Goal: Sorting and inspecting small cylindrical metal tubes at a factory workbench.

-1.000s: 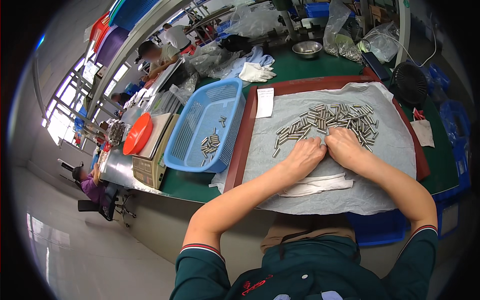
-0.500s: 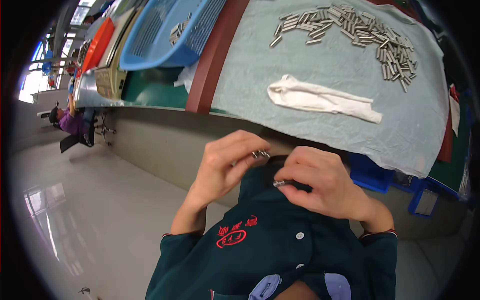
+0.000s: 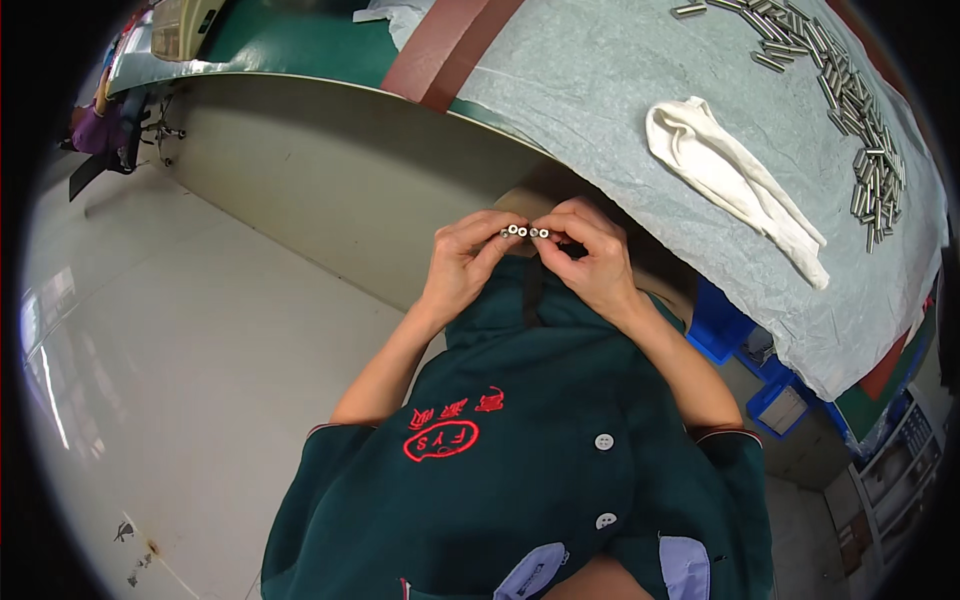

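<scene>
My left hand [image 3: 468, 262] and my right hand [image 3: 592, 258] meet in front of my chest, below the table edge. Together their fingertips pinch a short row of small metal tubes [image 3: 524, 231], ends facing up toward me. Both hands sit just above my dark green shirt [image 3: 520, 450]. On the table above lies a pale grey cloth [image 3: 640, 110] with a scattered pile of several more metal tubes [image 3: 850, 100] at its far right. A white glove [image 3: 735, 185] lies crumpled on the cloth near the table edge.
A brown tray rim [image 3: 450, 45] borders the cloth on the green tabletop [image 3: 290, 40]. Blue bins [image 3: 745, 340] stand under the table at right. A glossy pale floor [image 3: 190, 330] spreads to the left, with a chair [image 3: 110, 140] at the far upper left.
My hands left the pile of tubes on the cloth and drew back to my chest holding a few tubes. The view tilted downward, so the table now sits at the top.
</scene>
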The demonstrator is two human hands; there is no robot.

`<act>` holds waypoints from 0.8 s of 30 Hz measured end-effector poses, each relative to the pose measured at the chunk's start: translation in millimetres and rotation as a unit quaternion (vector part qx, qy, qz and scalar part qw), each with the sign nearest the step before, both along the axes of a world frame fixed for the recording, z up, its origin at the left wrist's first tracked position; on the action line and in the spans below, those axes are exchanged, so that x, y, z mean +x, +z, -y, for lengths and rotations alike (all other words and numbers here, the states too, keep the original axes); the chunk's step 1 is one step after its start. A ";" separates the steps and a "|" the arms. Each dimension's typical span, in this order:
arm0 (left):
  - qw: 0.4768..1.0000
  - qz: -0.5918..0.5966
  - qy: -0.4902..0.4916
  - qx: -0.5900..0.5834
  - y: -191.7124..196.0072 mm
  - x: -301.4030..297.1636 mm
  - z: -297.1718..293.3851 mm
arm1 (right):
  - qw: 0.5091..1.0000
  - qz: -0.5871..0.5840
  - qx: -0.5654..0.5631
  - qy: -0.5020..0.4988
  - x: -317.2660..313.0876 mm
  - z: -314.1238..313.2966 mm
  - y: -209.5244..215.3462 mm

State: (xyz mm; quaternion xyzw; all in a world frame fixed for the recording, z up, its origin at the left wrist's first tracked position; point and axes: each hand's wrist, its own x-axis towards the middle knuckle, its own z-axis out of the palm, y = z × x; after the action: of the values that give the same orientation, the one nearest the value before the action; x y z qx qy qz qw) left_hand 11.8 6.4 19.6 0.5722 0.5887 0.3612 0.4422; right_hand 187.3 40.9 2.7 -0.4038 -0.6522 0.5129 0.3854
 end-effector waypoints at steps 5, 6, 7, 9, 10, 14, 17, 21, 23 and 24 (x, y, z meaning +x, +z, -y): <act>0.999 0.022 -0.002 0.024 -9.6 3.1 -4.7 | 1.000 0.016 0.006 0.003 0.3 -3.2 -5.2; 0.999 0.021 -0.008 0.034 -10.4 2.7 -5.9 | 1.000 0.019 0.005 0.001 0.1 -4.6 -4.8; 0.999 0.024 -0.003 0.033 -11.6 2.4 -6.6 | 1.000 0.022 0.004 0.006 -0.5 -6.1 -4.2; 0.999 0.015 -0.004 0.049 -14.3 1.8 -7.5 | 0.999 0.016 0.044 -0.001 -2.2 -9.3 -3.8; 0.999 0.017 0.001 0.049 -14.8 1.4 -8.0 | 0.999 0.019 0.044 0.005 -3.1 -10.4 -3.8; 0.999 0.018 0.004 0.040 -14.4 0.5 -8.4 | 0.999 0.014 0.042 0.014 -3.8 -12.2 -3.2; 0.999 0.018 0.001 0.044 -15.3 -0.7 -7.8 | 0.998 0.016 0.048 0.025 -3.8 -12.9 -4.5; 0.998 0.009 0.002 0.067 -18.2 -2.1 -5.6 | 0.998 0.019 0.051 0.020 -6.2 -11.6 -5.5; 0.998 0.008 0.002 0.070 -19.5 -3.0 -4.7 | 0.998 0.023 0.057 0.019 -6.4 -10.8 -7.5; 0.997 0.005 0.000 0.072 -19.8 -3.0 -4.5 | 0.998 0.025 0.062 0.016 -6.1 -10.5 -8.5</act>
State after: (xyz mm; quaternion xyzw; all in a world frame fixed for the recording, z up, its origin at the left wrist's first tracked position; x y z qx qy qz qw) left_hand 8.8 10.9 -0.2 0.6012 0.5589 0.4052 0.4025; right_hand 181.2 51.4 -5.8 -0.3816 -0.6988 0.4667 0.3851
